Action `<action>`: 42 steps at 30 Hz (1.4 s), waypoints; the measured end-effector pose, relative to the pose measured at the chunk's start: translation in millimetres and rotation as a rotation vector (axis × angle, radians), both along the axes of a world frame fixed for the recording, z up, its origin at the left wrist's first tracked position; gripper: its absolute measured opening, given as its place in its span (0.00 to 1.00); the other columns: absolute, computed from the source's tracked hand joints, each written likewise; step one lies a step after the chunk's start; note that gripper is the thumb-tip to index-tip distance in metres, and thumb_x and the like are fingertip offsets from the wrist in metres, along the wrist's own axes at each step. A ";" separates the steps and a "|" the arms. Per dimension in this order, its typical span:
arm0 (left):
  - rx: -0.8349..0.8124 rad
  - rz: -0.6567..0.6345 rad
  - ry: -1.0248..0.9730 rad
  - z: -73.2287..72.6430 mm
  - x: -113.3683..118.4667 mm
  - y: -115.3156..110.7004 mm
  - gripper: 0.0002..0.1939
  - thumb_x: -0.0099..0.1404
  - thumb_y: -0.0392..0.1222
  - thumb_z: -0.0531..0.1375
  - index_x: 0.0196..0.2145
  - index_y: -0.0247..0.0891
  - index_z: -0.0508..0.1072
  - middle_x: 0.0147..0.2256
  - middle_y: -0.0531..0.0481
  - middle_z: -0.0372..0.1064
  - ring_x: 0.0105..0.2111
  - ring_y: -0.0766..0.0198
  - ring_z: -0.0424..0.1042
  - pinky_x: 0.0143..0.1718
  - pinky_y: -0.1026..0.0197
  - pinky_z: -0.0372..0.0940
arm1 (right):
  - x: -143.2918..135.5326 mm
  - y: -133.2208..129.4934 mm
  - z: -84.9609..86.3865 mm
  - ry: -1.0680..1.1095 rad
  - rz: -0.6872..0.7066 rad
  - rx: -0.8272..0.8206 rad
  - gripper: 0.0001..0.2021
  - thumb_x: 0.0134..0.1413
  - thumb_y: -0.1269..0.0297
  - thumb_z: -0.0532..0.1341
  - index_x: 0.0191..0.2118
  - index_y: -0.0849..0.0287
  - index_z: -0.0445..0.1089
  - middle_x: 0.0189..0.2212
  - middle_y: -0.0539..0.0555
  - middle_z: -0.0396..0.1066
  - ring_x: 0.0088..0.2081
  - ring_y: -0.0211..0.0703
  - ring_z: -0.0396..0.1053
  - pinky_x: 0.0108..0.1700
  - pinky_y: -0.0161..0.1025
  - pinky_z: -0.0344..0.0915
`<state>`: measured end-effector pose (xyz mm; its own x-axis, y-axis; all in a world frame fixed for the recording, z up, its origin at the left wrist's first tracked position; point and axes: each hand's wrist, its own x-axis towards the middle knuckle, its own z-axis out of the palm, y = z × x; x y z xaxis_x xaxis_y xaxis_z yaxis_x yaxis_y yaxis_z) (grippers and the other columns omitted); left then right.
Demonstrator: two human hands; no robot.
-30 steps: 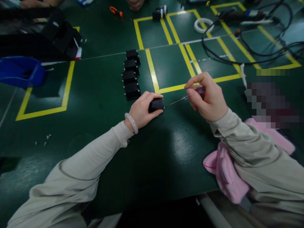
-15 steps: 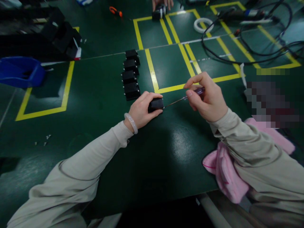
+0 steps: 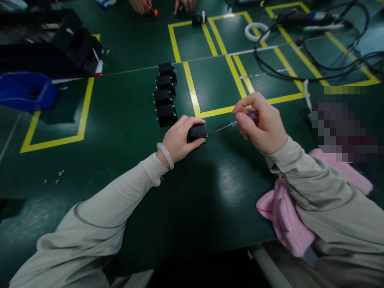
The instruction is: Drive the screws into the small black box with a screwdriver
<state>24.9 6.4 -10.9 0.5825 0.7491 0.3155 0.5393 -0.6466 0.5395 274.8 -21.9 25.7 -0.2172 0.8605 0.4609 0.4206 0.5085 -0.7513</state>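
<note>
My left hand (image 3: pixel 181 137) grips a small black block (image 3: pixel 198 131) against the green table, thumb on its near side and fingers on its far side. In my right hand (image 3: pixel 263 122) is a screwdriver (image 3: pixel 221 129), pinched by its dark purple handle. Its thin shaft slants down to the left, and the tip meets the right end of the black block, where a tiny screw seems to sit. Just beyond my left hand stands a row of several similar black blocks (image 3: pixel 166 114) with small screws sticking out at their ends.
Loose screws (image 3: pixel 61 173) lie at the left, below a blue bin (image 3: pixel 28 91). A co-worker's hands (image 3: pixel 183 5) are at the far edge near orange-handled pliers (image 3: pixel 155 12). A white tape ring (image 3: pixel 252 32), black cables (image 3: pixel 270 71) and pink cloth (image 3: pixel 289 220) occupy the right side.
The co-worker's hands have moved left, leaving the dark cylindrical part, and one now reaches the orange-handled pliers. My own hands, the block and the screwdriver look almost unmoved.
</note>
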 end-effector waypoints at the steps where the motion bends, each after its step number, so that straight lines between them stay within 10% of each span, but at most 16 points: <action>1: -0.002 0.002 0.002 0.2 0.0 -0.1 0.22 0.64 0.40 0.66 0.54 0.37 0.69 0.49 0.44 0.70 0.49 0.54 0.72 0.53 0.50 0.68 | 0.0 -0.1 0.3 -0.006 -0.009 0.001 0.12 0.66 0.53 0.58 0.38 0.56 0.65 0.28 0.49 0.66 0.25 0.34 0.64 0.26 0.36 0.62; 42: -0.012 0.008 0.003 2.2 0.8 -0.7 0.22 0.64 0.40 0.65 0.54 0.38 0.69 0.49 0.44 0.70 0.49 0.53 0.72 0.53 0.50 0.68 | -2.6 0.2 -1.5 0.060 -0.022 -0.023 0.15 0.64 0.46 0.58 0.40 0.54 0.63 0.25 0.47 0.61 0.23 0.35 0.61 0.25 0.37 0.62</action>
